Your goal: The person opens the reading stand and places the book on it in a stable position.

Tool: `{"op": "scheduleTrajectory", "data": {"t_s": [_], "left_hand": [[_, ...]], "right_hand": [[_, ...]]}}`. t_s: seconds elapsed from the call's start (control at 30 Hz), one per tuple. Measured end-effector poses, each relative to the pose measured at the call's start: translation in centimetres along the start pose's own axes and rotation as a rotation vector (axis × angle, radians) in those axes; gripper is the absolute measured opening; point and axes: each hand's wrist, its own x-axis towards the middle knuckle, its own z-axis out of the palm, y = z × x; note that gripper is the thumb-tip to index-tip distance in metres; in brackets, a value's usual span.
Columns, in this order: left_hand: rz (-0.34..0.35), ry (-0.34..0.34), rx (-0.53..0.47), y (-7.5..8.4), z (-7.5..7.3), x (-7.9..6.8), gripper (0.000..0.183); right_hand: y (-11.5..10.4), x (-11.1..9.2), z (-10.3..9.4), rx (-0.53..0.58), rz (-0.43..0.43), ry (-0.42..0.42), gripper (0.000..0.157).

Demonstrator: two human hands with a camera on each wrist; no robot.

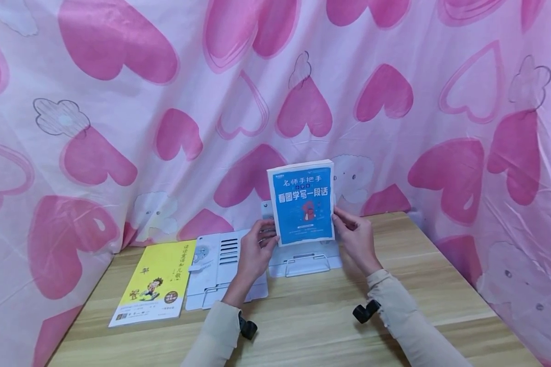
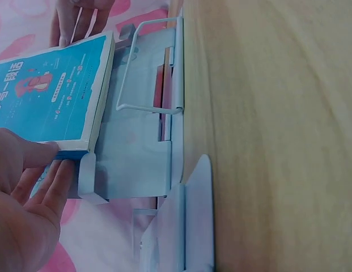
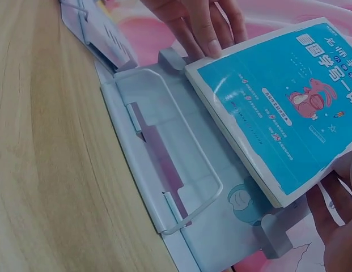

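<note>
A thick book with a blue cover and a white border (image 1: pixel 303 209) is held up between both hands, its cover facing me. My left hand (image 1: pixel 257 247) pinches its lower left edge, thumb on the front and fingers behind. On the opposite side, my right hand (image 1: pixel 358 239) grips the right edge in a similar way. Behind and below the book stands a pale book stand (image 2: pixel 133 164), with a wire bracket (image 3: pixel 204 164) along its front and small upturned side clips (image 3: pixel 275 235). The book's bottom edge is above the bracket in the wrist views.
Left of the hands, a second pale stand (image 1: pixel 211 275) with slots lies on the wooden table (image 1: pixel 312 326). A yellow book (image 1: pixel 160 275) with a cartoon child lies beside it at the far left. A pink heart-print cloth (image 1: pixel 239 193) hangs behind the table.
</note>
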Motion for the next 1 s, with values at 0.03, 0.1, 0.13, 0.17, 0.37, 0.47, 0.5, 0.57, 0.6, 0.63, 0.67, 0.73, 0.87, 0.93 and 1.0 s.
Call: {"op": "scheduleTrajectory", "data": {"t_s": [0.03,0.1,0.13,0.17,0.37,0.47,0.5,0.57,0.6,0.63,0.67,0.73,0.87,0.93,1.0], "left_hand": [[-0.006,-0.003,0.009,0.0,0.0,0.0,0.043],[-0.023,-0.007,0.034,-0.1,0.1,0.0,0.042],[-0.030,-0.007,0.047,-0.2,0.1,-0.1,0.042],[-0.035,-0.006,0.061,-0.2,0.1,-0.1,0.041],[-0.034,-0.026,0.122,-0.3,0.1,-0.2,0.044],[-0.036,-0.038,0.143,-0.4,0.1,-0.3,0.044],[-0.035,-0.040,0.150,-0.4,0.0,-0.3,0.044],[-0.030,-0.042,0.165,-0.4,0.0,-0.3,0.044],[-0.029,-0.043,0.171,-0.4,0.0,-0.3,0.044],[-0.028,-0.045,0.175,-0.5,0.0,-0.2,0.045],[-0.029,-0.048,0.181,-0.5,0.0,-0.2,0.045],[-0.033,-0.058,0.190,-0.6,-0.1,-0.2,0.045],[-0.047,-0.085,0.206,-0.8,-0.4,-0.2,0.045],[-0.053,-0.097,0.214,-0.9,-0.4,-0.1,0.046],[-0.057,-0.105,0.224,-1.0,-0.4,-0.2,0.047]], "right_hand": [[0.0,0.0,0.0,0.001,-0.003,0.000,0.036],[0.1,-0.1,0.1,-0.004,-0.007,0.002,0.035],[0.2,-0.1,0.1,-0.010,-0.008,0.003,0.035],[0.2,-0.1,0.1,-0.016,-0.012,0.005,0.035],[0.6,-0.2,0.4,-0.052,-0.018,0.010,0.034],[0.6,-0.3,0.5,-0.082,-0.006,0.003,0.034],[0.6,-0.3,0.5,-0.093,-0.002,0.002,0.034],[0.7,-0.3,0.5,-0.116,0.004,-0.002,0.034],[0.7,-0.3,0.5,-0.126,0.008,-0.006,0.033],[0.8,-0.3,0.4,-0.135,0.014,-0.011,0.033],[0.9,-0.3,0.4,-0.143,0.021,-0.017,0.032],[1.0,-0.2,0.2,-0.150,0.043,-0.030,0.031],[1.2,-0.2,0.1,-0.171,0.081,-0.054,0.030],[1.2,-0.2,0.0,-0.182,0.101,-0.068,0.030],[1.1,-0.3,0.0,-0.190,0.109,-0.080,0.030]]}}
